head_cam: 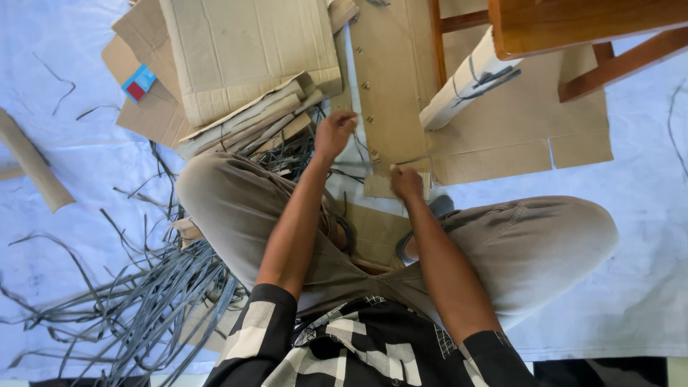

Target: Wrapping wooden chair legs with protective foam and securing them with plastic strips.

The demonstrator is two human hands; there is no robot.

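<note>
I sit cross-legged on a pale sheet. My left hand [334,133] is closed around a thin grey strip [358,152] that runs across to my right hand [405,181]. My right hand pinches the strip's other end just above a small cardboard piece [377,188] lying before my knees. A long brown cardboard panel [387,79] with a row of small holes lies flat beyond both hands.
A heap of grey strips [143,301] spreads at my left. Folded cardboard pieces [247,122] and a big corrugated sheet [244,50] lie at upper left. A wooden stool [573,36] stands at upper right, a strip-bound white roll [466,82] leaning under it. A cardboard tube [32,161] lies far left.
</note>
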